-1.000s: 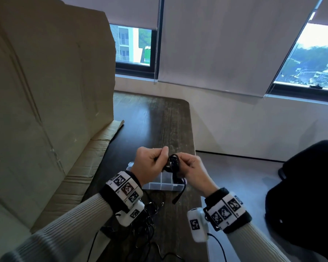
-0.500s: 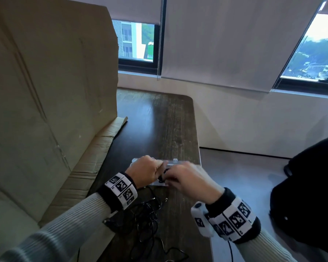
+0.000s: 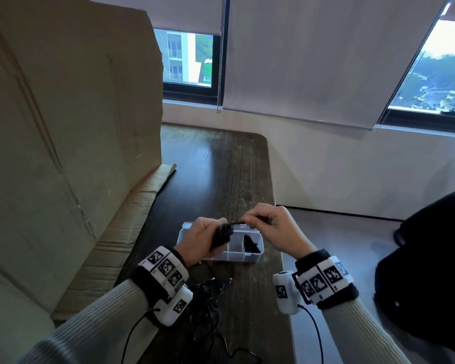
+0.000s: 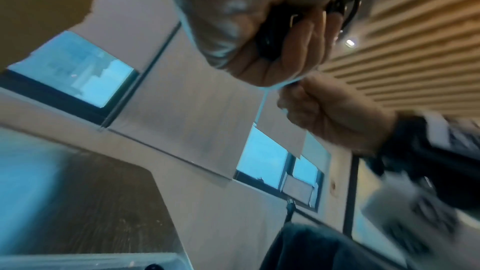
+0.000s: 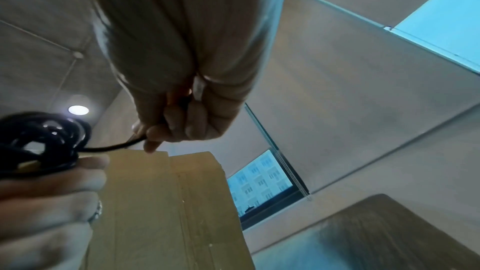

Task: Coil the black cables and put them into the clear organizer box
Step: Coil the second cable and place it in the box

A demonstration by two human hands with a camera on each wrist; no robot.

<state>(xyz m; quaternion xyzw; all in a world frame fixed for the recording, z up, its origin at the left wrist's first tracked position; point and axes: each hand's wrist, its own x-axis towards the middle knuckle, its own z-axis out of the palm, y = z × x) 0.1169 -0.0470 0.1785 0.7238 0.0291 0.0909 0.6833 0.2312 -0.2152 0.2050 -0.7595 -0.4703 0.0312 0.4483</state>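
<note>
My left hand [image 3: 205,237] grips a coiled black cable [image 3: 222,236] just above the clear organizer box [image 3: 237,254] on the dark table. In the right wrist view the coil [image 5: 41,141] is a bundle of loops against the left fingers [image 5: 52,182]. My right hand [image 3: 268,227] pinches the cable's loose end [image 5: 116,147], held taut from the coil. Another black coil [image 3: 251,244] lies in the box's right compartment. A tangle of loose black cables [image 3: 208,303] lies on the table near me, between my wrists.
A tall sheet of cardboard [image 3: 63,127] leans along the table's left side. The dark wooden table [image 3: 221,174] stretches away toward the window wall. A black bag or chair [image 3: 431,258] stands on the floor to the right.
Both hands dipped low to the box, then rose again. The right hand now pulls the cable end out to the right of the coil.
</note>
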